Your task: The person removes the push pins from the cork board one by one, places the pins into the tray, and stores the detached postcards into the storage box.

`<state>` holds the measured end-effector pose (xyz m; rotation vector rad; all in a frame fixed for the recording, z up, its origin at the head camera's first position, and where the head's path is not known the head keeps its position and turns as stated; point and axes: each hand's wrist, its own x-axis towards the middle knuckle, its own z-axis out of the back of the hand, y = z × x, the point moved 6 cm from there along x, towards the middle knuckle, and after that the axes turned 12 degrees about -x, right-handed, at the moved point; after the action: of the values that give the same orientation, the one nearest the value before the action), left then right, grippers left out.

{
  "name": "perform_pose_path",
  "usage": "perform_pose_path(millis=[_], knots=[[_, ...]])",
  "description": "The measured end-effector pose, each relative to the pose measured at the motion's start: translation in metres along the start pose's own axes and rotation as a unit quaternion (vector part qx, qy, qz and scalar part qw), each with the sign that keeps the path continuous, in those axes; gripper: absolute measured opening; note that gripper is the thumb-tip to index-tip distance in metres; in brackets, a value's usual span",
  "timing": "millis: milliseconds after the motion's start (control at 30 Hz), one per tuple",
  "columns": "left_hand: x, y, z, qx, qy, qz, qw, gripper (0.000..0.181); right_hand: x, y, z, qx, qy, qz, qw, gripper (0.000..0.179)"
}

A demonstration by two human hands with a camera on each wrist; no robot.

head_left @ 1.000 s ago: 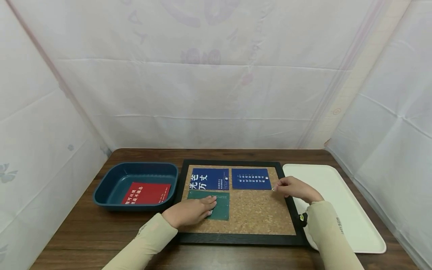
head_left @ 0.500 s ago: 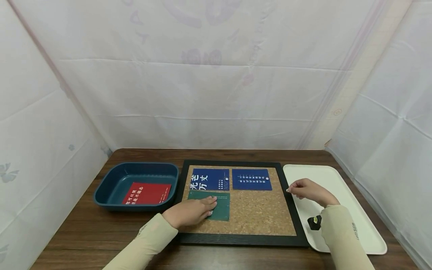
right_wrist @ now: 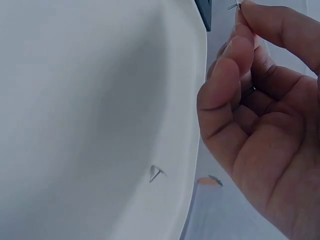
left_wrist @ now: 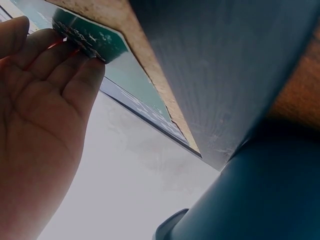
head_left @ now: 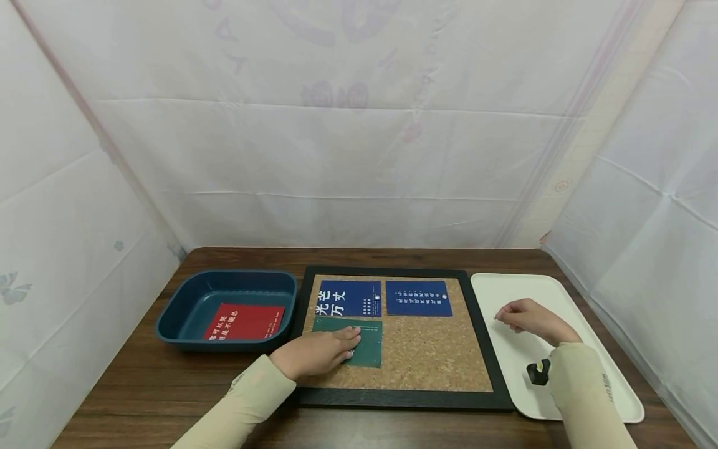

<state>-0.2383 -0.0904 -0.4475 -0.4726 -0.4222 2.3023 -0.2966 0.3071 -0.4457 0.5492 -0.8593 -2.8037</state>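
Note:
My left hand point(head_left: 321, 352) rests with its fingers spread over a green card point(head_left: 368, 344) on the framed cork board point(head_left: 432, 349). In the left wrist view, the fingertips lie right on that card's printed face. My right hand point(head_left: 533, 319) is over the white tray point(head_left: 594, 380), pinching a thumbtack point(right_wrist: 233, 7) between thumb and index finger, its metal point sticking out. Another thumbtack point(right_wrist: 156, 172) lies in the tray in the right wrist view. Two blue cards with white writing, a left one point(head_left: 356, 298) and a right one point(head_left: 412, 298), lie along the board's far side.
Left of the board stands a dark teal bin point(head_left: 168, 330) with a red card point(head_left: 247, 321) in it. The board's black frame point(head_left: 392, 397) meets the tray's left edge. White sheeting point(head_left: 359, 156) hangs behind the wooden table point(head_left: 151, 386).
My right hand has moved right, from beside the right blue card over the frame to above the tray, the thumbtack between its fingertips. My left hand stays on the green card.

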Motion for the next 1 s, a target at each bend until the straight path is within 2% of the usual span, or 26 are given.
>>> perform_pose_path(millis=[233,700,1000], knots=[[-0.001,-0.001,0.000,0.005,-0.002,-0.006,1.0000,0.044,-0.005,-0.013,0.005,-0.008,-0.005,-0.007,0.9999,0.028],[-0.001,-0.001,0.000,-0.008,-0.005,0.000,1.0000,0.044,-0.016,-0.037,0.009,-0.011,-0.003,-0.024,0.9997,0.025],[0.000,-0.001,0.000,-0.009,0.000,0.002,1.0000,0.044,-0.021,-0.048,0.011,-0.030,-0.010,-0.064,0.9975,0.022]])
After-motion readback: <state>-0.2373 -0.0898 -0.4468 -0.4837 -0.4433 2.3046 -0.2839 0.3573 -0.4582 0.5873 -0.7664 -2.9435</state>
